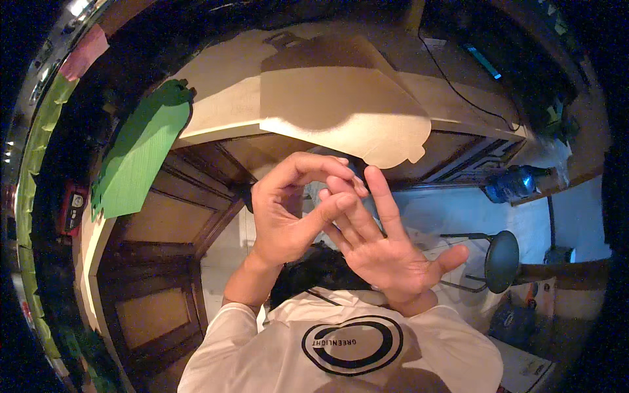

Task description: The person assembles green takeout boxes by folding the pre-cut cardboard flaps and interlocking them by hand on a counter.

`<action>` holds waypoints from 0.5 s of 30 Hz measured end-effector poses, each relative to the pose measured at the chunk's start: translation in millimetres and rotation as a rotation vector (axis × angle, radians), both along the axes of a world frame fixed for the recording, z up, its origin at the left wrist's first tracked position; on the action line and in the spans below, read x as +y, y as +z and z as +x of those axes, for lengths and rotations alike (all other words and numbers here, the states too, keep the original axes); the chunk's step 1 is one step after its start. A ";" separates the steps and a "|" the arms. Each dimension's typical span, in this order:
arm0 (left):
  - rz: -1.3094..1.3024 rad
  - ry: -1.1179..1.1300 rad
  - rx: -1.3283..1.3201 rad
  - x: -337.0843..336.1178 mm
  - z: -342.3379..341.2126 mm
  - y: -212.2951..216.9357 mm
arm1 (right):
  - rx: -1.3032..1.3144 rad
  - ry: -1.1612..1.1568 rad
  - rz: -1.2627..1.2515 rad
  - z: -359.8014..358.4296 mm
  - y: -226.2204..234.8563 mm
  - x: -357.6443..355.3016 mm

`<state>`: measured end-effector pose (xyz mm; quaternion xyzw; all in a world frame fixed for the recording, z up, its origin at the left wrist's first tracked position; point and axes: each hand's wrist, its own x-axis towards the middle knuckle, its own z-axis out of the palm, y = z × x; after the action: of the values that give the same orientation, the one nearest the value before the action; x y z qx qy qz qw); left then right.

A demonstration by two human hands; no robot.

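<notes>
My left hand is raised in front of my chest, its fingers curled and its thumb closing over the fingertips of my right hand. My right hand faces palm up, with index finger and thumb spread apart. Its other fingers meet the left thumb and fingertips, and I see no object between them. Just beyond both hands, a large tan card sheet with a small tab lies on the table and sticks out over the edge. Neither hand touches it.
A stack of green cut sheets overhangs the pale table edge at the left, near a red device. A thin black cable and a phone-like device lie far right. Further right are a blue bottle and a dark round stool.
</notes>
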<state>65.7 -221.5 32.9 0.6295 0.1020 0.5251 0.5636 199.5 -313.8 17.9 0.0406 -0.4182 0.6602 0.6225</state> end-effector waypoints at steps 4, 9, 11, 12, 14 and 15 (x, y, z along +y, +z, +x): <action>-0.127 0.087 -0.013 -6.1 -1.2 6.9 | -0.015 0.003 0.018 -2.6 -4.2 1.5; 0.000 0.102 -0.030 7.0 -5.6 -2.5 | -0.041 0.037 0.023 -7.8 -3.8 0.1; -0.112 0.098 -0.054 2.1 -4.5 1.6 | -0.049 0.029 0.036 -7.7 -4.2 1.0; -0.113 0.098 -0.055 3.4 -5.0 0.4 | -0.057 0.037 0.042 -6.2 -3.6 1.0; -0.038 0.077 -0.055 7.1 -6.5 -3.2 | -0.066 0.045 0.048 -4.0 -3.1 -0.1; -0.038 0.077 -0.056 5.9 -7.5 -3.6 | -0.069 0.053 0.047 -3.0 -3.0 -1.0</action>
<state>58.2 -215.6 29.3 0.5994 0.1204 0.5617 0.5575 196.5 -314.8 14.9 0.0434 -0.4537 0.6675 0.5889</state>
